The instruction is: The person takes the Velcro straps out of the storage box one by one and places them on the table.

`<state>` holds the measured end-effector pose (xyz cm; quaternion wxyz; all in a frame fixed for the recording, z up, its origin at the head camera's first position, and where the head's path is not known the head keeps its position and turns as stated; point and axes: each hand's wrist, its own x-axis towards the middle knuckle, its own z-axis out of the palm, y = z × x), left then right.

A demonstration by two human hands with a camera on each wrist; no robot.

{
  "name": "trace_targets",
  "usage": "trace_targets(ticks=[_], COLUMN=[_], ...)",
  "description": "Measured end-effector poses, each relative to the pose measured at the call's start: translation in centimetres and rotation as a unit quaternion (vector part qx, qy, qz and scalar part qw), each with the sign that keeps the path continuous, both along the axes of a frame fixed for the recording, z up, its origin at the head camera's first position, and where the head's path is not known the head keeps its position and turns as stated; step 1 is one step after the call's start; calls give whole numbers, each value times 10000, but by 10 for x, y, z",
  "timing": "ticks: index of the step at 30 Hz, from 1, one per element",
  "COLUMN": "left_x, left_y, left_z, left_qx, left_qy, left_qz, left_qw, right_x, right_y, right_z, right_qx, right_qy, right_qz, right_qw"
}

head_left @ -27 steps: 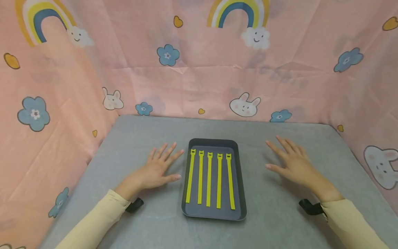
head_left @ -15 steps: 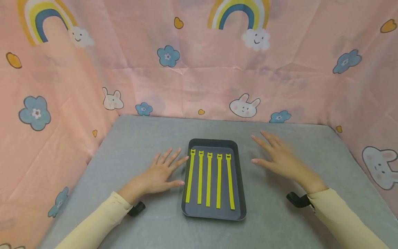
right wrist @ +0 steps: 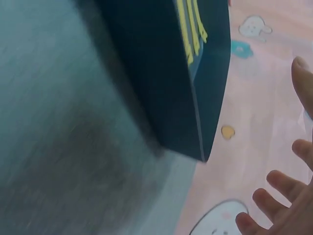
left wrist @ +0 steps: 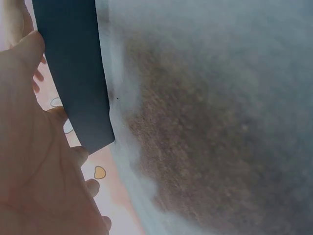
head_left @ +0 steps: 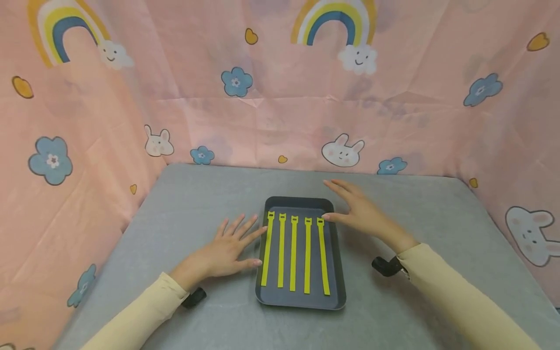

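A dark grey rectangular tray (head_left: 301, 300) holds several yellow cable-tie straps (head_left: 293, 257) laid side by side, their slotted heads at the far end. My left hand (head_left: 224, 253) is spread with nothing in it, its index fingertip and thumb right at the left rim. In the left wrist view its fingers lie along the tray's outer wall (left wrist: 73, 73). My right hand (head_left: 363, 211) reaches over the far right corner with fingers extended; its thumb overlaps the head of the rightmost strap in the head view. The right wrist view shows that hand apart from the tray wall (right wrist: 156, 88), holding nothing.
The tray stands on a grey cloth-covered table (head_left: 210, 316). A pink printed curtain (head_left: 271, 126) hangs behind the table and along both sides. A small black piece (head_left: 194, 297) sits at the left wrist and another black piece (head_left: 386, 266) at the right.
My right hand has moved left from the table's right side to the tray's far right corner. My left hand has shifted slightly right, closer to the tray. The tray and straps stay put.
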<state>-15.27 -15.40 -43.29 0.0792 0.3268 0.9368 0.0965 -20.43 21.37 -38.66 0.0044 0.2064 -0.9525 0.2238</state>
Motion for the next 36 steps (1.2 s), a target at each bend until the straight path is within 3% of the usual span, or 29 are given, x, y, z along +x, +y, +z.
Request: trace_targets(ticks=[6,12,23,30,36], left_x=[1,1,1,1,1], left_y=[1,2,3,2,2], left_z=[0,0,2,2,2], left_qx=[10,13,41,31,110], left_qy=[-4,-26,-139,-261,-285], left_qz=[15,41,91,115,102], left_qw=[10000,10000,9999,9996,9995], right_x=[-5,-13,-21,-27,-31], right_y=[-22,-42,-79,-95,-103], right_z=[5,7,0,-10,-16], right_qx=[-339,-865,-1697,-1871,-1786], right_qy=[-167,-471,-1338,-1665,-1646], right_qz=[-26,204,133,122,98], right_qw=[9993,9949,9763,9681,9700])
